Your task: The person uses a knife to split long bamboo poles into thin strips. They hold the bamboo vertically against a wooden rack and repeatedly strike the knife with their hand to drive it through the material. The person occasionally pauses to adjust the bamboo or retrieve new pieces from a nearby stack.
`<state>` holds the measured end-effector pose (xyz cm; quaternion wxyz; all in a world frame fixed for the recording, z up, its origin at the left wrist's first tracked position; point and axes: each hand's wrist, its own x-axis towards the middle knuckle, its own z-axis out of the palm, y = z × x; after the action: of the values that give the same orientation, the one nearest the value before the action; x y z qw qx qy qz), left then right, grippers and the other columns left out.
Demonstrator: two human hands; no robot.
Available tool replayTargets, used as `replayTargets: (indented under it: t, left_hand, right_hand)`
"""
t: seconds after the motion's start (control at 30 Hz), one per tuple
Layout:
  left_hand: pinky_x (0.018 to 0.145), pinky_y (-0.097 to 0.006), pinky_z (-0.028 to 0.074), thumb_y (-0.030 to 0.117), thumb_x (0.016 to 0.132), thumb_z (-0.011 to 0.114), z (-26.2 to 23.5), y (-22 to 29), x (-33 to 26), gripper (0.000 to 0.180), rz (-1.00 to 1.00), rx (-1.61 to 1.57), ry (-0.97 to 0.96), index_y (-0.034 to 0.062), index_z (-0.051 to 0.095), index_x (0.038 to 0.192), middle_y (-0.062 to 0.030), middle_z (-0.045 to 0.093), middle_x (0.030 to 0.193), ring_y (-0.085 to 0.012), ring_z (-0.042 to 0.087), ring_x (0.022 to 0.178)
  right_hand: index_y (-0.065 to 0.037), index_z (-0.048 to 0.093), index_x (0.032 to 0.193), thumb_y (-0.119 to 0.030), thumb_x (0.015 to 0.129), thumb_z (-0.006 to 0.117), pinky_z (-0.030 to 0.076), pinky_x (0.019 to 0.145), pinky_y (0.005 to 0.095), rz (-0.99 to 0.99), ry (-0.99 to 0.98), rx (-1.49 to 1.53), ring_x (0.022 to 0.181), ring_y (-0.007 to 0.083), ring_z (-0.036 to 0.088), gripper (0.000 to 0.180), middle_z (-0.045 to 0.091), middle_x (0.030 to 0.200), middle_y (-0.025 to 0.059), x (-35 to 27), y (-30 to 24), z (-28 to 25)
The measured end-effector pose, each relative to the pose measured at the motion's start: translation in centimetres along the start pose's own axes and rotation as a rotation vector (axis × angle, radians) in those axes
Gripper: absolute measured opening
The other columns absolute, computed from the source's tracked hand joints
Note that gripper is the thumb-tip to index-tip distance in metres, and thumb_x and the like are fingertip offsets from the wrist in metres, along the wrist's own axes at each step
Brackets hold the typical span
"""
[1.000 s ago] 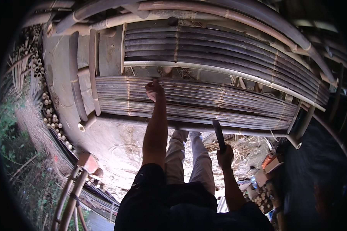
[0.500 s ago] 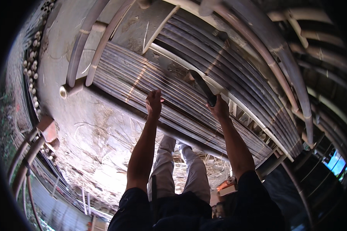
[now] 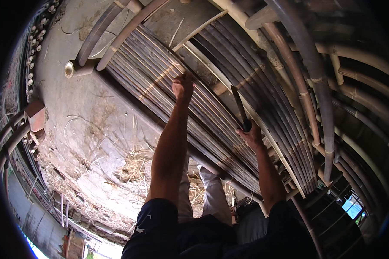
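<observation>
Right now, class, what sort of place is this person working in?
Probably an outdoor bamboo workshop or yard. A slatted bamboo frame lies on bare ground, straw is scattered about, and the right hand holds a knife over the slats.

Left hand: I am seeing my left hand [image 3: 183,87] shifting along the bamboo slat panel [image 3: 168,90], now gripping a slat.
Right hand: my right hand [image 3: 251,136] is bringing the knife [image 3: 240,107] up from beside my legs onto the slats.
</observation>
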<state>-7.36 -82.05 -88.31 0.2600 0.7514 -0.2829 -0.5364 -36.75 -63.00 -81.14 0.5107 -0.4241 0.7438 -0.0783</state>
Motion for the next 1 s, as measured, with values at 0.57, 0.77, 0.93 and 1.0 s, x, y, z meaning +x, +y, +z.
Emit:
replayTargets:
  t: [0.57, 0.77, 0.93, 1.0]
  left_hand:
    - [0.043, -0.022, 0.038, 0.035, 0.102, 0.051, -28.0, 42.4, -56.7, 0.034, 0.845, -0.95, 0.088, 0.0038, 0.057, 0.112, -0.0024, 0.056, 0.073, -0.0078, 0.046, 0.051]
    - [0.038, -0.018, 0.027, 0.023, 0.104, 0.044, -38.2, 53.6, -88.2, 0.038, 1.379, -0.762, 0.004, 0.0015, 0.05, 0.134, 0.0009, 0.054, 0.071, -0.0022, 0.037, 0.044]
    - [0.041, -0.017, 0.025, 0.021, 0.105, 0.037, -44.1, 57.7, -109.0, 0.043, 1.684, -0.605, 0.046, 0.0007, 0.04, 0.143, 0.0047, 0.041, 0.072, -0.0016, 0.032, 0.049]
    - [0.039, -0.017, 0.023, 0.022, 0.105, 0.037, -45.2, 59.7, -114.3, 0.042, 1.728, -0.613, -0.107, 0.0022, 0.041, 0.143, 0.0043, 0.04, 0.071, -0.0018, 0.03, 0.047]
  right_hand:
    - [-0.007, 0.051, 0.11, -0.014, 0.086, 0.069, 0.044, 0.05, 0.0272, -0.203, 0.545, 0.427, 0.055, 0.0091, 0.048, 0.031, 0.047, 0.073, -0.001, -51.7, -3.6, -22.7]
    - [-0.006, 0.046, 0.099, -0.006, 0.083, 0.068, 0.049, 0.052, 0.027, -0.538, 0.607, 0.597, 0.059, 0.0127, 0.058, 0.027, 0.056, 0.076, 0.0039, -69.8, -10.5, -28.6]
    - [-0.004, 0.051, 0.098, -0.014, 0.084, 0.071, 0.047, 0.061, 0.0308, -0.722, 1.023, 0.158, 0.062, 0.015, 0.058, 0.026, 0.056, 0.068, 0.0064, -82.4, -14.3, -33.0]
    - [-0.004, 0.054, 0.098, -0.015, 0.085, 0.07, 0.046, 0.062, 0.0306, -0.769, 1.031, 0.252, 0.063, 0.0149, 0.056, 0.023, 0.055, 0.067, 0.0067, -86.5, -14.5, -33.8]
